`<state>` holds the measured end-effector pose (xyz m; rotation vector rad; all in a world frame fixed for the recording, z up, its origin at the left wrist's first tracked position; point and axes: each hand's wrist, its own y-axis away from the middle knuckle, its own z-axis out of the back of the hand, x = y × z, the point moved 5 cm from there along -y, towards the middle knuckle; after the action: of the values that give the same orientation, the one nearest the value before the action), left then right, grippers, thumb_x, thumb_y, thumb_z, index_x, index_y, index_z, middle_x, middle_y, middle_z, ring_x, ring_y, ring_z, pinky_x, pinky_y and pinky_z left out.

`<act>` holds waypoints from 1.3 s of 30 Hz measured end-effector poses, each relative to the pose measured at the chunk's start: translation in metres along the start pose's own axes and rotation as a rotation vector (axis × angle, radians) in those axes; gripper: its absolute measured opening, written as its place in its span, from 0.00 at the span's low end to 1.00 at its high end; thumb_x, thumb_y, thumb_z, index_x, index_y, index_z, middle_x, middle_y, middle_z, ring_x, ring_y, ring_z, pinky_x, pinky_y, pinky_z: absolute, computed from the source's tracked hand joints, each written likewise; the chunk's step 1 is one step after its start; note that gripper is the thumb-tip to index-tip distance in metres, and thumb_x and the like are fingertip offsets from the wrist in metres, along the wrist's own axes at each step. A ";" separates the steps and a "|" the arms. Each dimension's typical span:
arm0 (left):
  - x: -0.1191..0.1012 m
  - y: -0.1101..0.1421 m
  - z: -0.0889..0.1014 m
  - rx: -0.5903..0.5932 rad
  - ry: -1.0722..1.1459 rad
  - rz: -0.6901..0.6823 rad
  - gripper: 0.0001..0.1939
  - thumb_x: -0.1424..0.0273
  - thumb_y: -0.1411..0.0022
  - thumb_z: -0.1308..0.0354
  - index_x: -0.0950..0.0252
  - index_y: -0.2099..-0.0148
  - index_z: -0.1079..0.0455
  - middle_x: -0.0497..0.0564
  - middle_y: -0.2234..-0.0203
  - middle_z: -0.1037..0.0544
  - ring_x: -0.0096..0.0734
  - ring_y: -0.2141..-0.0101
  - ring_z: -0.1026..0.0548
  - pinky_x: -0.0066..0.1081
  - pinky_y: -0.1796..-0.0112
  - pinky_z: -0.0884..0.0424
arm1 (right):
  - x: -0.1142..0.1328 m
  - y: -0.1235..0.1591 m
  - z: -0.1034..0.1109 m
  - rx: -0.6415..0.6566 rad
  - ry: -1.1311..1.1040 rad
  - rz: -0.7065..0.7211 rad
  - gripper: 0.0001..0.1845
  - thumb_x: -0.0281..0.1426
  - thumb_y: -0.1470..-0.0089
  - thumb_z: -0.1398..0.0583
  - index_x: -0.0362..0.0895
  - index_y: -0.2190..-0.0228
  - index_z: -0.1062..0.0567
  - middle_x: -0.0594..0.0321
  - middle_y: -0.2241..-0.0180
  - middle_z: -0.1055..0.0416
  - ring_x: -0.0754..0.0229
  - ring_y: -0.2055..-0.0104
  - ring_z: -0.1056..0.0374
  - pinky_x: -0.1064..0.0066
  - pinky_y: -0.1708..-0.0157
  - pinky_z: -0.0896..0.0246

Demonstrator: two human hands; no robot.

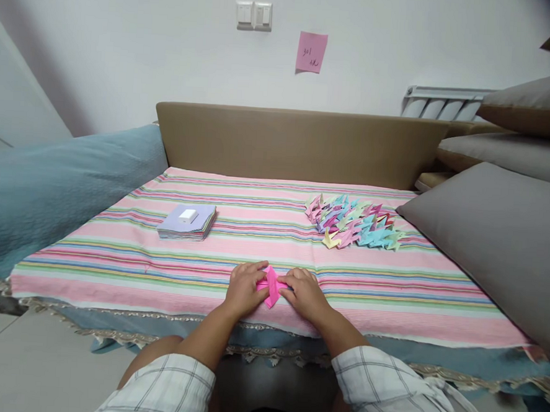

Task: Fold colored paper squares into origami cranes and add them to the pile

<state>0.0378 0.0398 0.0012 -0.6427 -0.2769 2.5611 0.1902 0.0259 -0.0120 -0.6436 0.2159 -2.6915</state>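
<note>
A bright pink folded origami paper (pixel 272 287) lies on the striped cloth near the front edge of the seat. Its middle part is a tall narrow diamond, with flaps reaching out to both sides. My left hand (pixel 246 286) grips the left flap between thumb and fingers. On the other side, my right hand (pixel 305 292) pinches the right flap. Both palms rest low, close to the cloth, and the fingertips partly cover the paper's sides.
A stack of coloured paper squares (pixel 188 221) with a small white block (pixel 188 215) on top sits at left. Many folded paper cranes (pixel 348 223) cluster at right. Grey cushions (pixel 496 238) pile up on the right side, and a blue covered armrest (pixel 85 188) bounds the left.
</note>
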 end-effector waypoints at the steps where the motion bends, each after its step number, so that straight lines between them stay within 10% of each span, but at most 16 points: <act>1: 0.000 0.000 0.000 0.004 -0.003 -0.002 0.09 0.67 0.49 0.41 0.56 0.63 0.27 0.45 0.48 0.30 0.40 0.51 0.34 0.45 0.49 0.44 | 0.000 0.000 0.000 0.001 0.000 -0.002 0.14 0.35 0.48 0.40 0.50 0.57 0.26 0.59 0.59 0.31 0.55 0.54 0.40 0.63 0.54 0.48; 39: 0.002 -0.008 -0.004 0.102 0.004 -0.029 0.18 0.62 0.51 0.37 0.52 0.55 0.28 0.44 0.45 0.33 0.43 0.48 0.38 0.45 0.49 0.46 | 0.005 0.001 0.003 0.042 0.070 -0.002 0.17 0.35 0.46 0.42 0.51 0.53 0.29 0.60 0.59 0.34 0.56 0.55 0.43 0.65 0.55 0.48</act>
<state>0.0415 0.0481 -0.0006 -0.6009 -0.1524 2.5279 0.1877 0.0233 -0.0076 -0.5388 0.1765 -2.7154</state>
